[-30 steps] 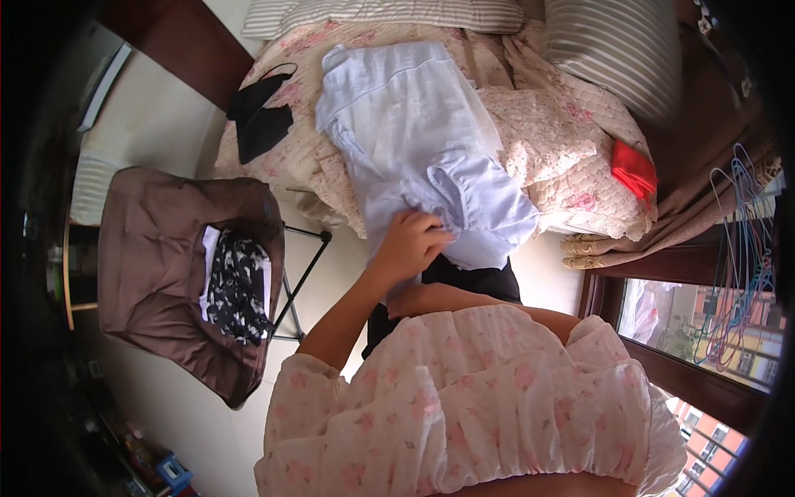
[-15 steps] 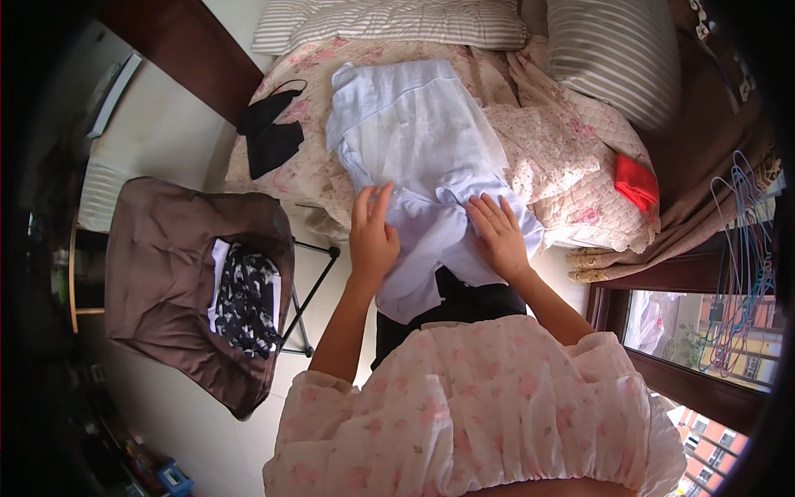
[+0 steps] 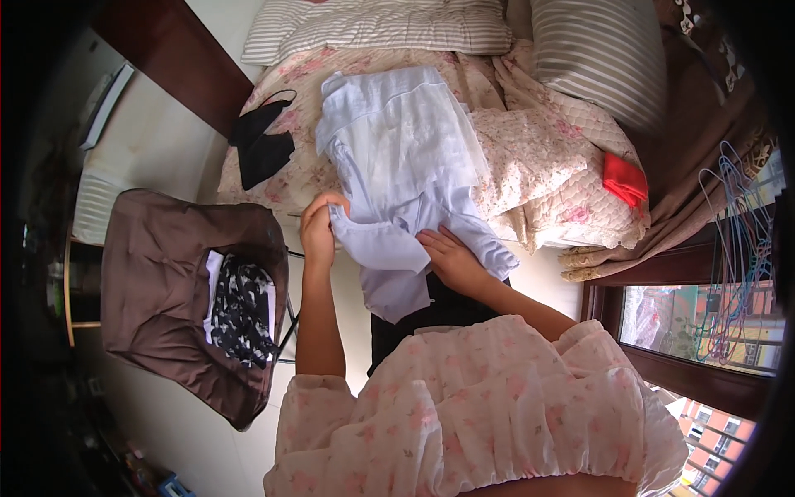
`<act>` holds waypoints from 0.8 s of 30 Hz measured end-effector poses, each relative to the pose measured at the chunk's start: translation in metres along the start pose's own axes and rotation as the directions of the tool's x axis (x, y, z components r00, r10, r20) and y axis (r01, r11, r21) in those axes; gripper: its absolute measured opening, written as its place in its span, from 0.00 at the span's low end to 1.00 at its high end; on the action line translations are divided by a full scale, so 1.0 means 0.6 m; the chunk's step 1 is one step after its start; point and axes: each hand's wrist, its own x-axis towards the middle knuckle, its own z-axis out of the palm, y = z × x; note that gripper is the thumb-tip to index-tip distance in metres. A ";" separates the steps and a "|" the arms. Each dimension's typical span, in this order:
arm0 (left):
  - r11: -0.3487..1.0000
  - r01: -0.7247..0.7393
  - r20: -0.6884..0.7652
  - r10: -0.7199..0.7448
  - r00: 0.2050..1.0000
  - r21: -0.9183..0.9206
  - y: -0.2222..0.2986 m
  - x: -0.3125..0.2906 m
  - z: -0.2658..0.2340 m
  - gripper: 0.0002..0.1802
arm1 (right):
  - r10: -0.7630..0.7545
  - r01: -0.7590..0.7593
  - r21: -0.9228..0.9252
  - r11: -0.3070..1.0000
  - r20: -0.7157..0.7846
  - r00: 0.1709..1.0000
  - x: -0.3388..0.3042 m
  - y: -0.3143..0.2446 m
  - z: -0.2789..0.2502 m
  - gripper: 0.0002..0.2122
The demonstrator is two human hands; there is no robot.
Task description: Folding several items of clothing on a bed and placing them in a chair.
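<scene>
A pale bluish-white garment [image 3: 397,141] with a sheer white layer lies over the bed's edge, its lower part hanging toward me. My left hand [image 3: 320,228] is closed on the garment's left edge and lifts a strip of the cloth. Across from it, my right hand [image 3: 454,261] rests on the lower folds with its fingers stretched out; its thumb is hidden. Between both hands the raised cloth makes a curved band.
The bed's flowered quilt [image 3: 538,157] bears a black strappy garment [image 3: 265,153] and a folded red cloth [image 3: 625,180]. At left stands a brown fabric chair [image 3: 166,282] with black-and-white patterned clothing [image 3: 242,311] on it. Several hangers [image 3: 729,257] hang by the window.
My left hand has moved left and taken hold of the garment's edge, raising it. My right hand has slid left and nearer to me over the folds.
</scene>
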 end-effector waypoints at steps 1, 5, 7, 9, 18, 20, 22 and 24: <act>1.000 0.000 0.001 0.000 1.000 -0.001 -0.001 0.012 0.008 0.12 | -0.002 0.002 0.012 1.000 -0.022 1.000 -0.003 0.003 0.003 0.16; 0.966 0.162 0.305 -0.218 0.927 0.200 -0.020 0.042 0.063 0.10 | 0.016 -0.020 0.090 0.996 0.045 0.999 -0.015 -0.011 -0.011 0.18; 0.881 -0.110 0.459 -0.130 0.879 0.459 -0.063 0.035 0.106 0.10 | 0.199 -0.205 0.177 0.963 0.049 0.979 -0.030 -0.017 -0.008 0.14; 0.584 -0.497 0.515 0.152 0.844 0.642 -0.099 0.001 0.113 0.10 | 0.037 -0.099 0.072 0.993 0.596 0.802 -0.002 -0.053 -0.079 0.10; 0.913 -0.284 0.173 0.241 0.955 0.293 -0.049 -0.036 0.075 0.05 | -0.080 0.096 0.216 0.972 -0.080 0.994 0.233 0.030 -0.122 0.11; 0.977 -0.171 0.073 0.163 0.984 0.129 -0.018 -0.036 0.047 0.07 | -0.195 0.197 0.095 0.976 -0.030 0.980 0.286 0.082 -0.077 0.12; 0.963 -0.251 0.045 0.248 0.968 0.099 -0.001 -0.029 0.023 0.06 | -0.304 0.305 -0.023 0.952 0.035 0.952 0.309 0.099 -0.029 0.12; 0.963 -0.223 0.054 0.217 0.975 0.151 -0.001 -0.032 0.021 0.05 | -0.158 0.276 -0.396 0.876 0.305 0.939 0.285 0.083 0.033 0.12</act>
